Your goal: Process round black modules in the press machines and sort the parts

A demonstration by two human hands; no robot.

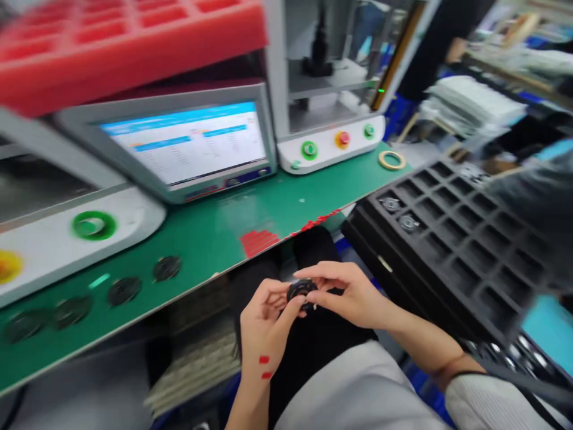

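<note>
Above my lap, my left hand [271, 316] and my right hand [342, 292] both grip one small round black part [301, 289]. The left fingers wrap its left side and the left thumb presses its front. My right thumb and fingers pinch it from the right and top. Fingers cover much of the part, so its exact kind is unclear. Two small red pieces [264, 359] stick to the back of my left wrist. On the green bench [215, 221], several dark discs [124, 291] lie in a row at the left.
A black compartment tray [447, 239] at right holds two round metallic parts [408, 223] in its near-left cells. Behind the bench stand a monitor [188, 146] and a button panel [333, 146]. Red strips [259, 242] mark the bench edge; a yellow ring [392, 160] lies farther back. A red tray [134, 54] overhangs the monitor.
</note>
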